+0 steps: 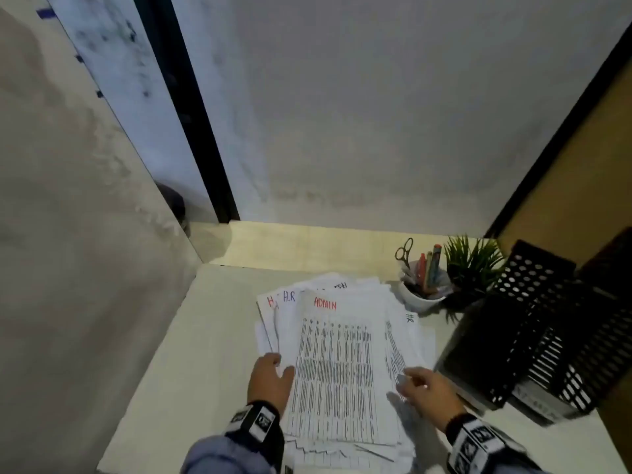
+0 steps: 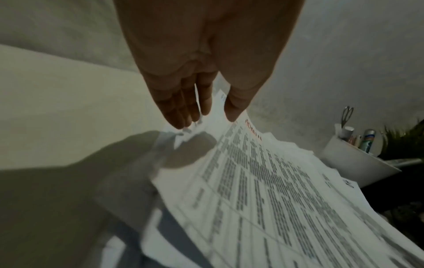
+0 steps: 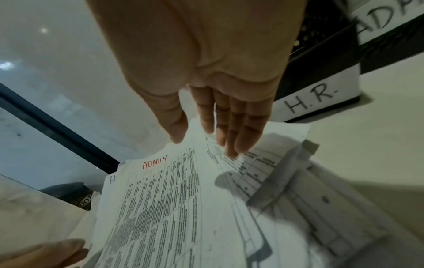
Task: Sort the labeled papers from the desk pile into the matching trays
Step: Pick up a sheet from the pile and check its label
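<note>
- Fingers (image 2: pixel 181 101) of the left hand (image 1: pixel 270 379) lie straight at the left edge of the paper pile (image 1: pixel 342 354); right hand (image 1: pixel 429 390) fingers, also straight, touch its right side; neither grasps a sheet.
- Pile lies mid-desk (image 1: pixel 212 336), top sheet marked "ADMIN" (image 1: pixel 325 304).
- Two black mesh trays (image 1: pixel 533 323), labelled H.R. and ADMIN, stand just right of it.
- One white cup (image 1: pixel 422 297) with scissors (image 1: pixel 404 249) and pens, one plant (image 1: pixel 473 258) behind.

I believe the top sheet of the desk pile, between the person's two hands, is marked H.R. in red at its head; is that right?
Not quite: the top sheet of the pile is marked ADMIN in red, not H.R. It does lie between the left hand and the right hand. The head view shows the label, and the right wrist view confirms it; the H.R. marks are on sheets underneath.
</note>
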`<state>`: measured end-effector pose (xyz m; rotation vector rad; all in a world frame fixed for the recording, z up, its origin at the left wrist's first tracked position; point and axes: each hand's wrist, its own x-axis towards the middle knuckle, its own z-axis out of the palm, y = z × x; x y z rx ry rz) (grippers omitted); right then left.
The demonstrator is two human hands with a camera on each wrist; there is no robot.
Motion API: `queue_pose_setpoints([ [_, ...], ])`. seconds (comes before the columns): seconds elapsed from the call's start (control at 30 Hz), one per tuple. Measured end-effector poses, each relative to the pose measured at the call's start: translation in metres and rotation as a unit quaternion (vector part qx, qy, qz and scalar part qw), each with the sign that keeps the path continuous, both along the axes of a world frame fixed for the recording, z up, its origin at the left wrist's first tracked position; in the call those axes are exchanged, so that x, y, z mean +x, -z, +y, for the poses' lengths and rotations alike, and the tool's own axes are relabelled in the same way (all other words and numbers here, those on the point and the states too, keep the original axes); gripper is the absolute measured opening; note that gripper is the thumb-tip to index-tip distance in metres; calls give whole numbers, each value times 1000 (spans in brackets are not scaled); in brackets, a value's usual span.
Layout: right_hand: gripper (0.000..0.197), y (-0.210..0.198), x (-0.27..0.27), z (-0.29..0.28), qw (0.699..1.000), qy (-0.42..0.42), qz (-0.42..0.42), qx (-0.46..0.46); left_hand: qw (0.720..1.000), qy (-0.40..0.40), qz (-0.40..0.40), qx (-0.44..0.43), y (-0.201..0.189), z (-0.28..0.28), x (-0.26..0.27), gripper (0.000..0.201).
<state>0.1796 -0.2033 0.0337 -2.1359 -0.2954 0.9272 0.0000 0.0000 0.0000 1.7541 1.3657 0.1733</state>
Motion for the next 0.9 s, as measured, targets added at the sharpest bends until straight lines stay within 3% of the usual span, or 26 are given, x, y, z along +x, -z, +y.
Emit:
queue_pose_setpoints([
  [0.13, 24, 19, 10, 22, 1000, 24, -13, -14, 999, -15, 40, 1, 12, -7, 17, 64],
  [0.23, 19, 40, 10, 29, 999, 47, -3, -9, 999, -22, 49, 1, 16, -9, 17, 51],
  [0.3, 41, 52, 12, 33, 997, 74, 6, -20, 999, -24, 40, 12, 12, -8, 16, 36],
  [0.37, 51, 57, 13, 39, 995, 95, 7, -22, 999, -33, 20, 22, 11, -6, 13, 30],
  [0.67, 38, 65, 6, 56, 995, 95, 23, -23, 996, 41, -73, 39, 11, -4, -9, 42],
  [0.9, 35, 61, -1, 61, 996, 80, 18, -18, 988, 31, -111, 104, 14, -3, -20, 29],
])
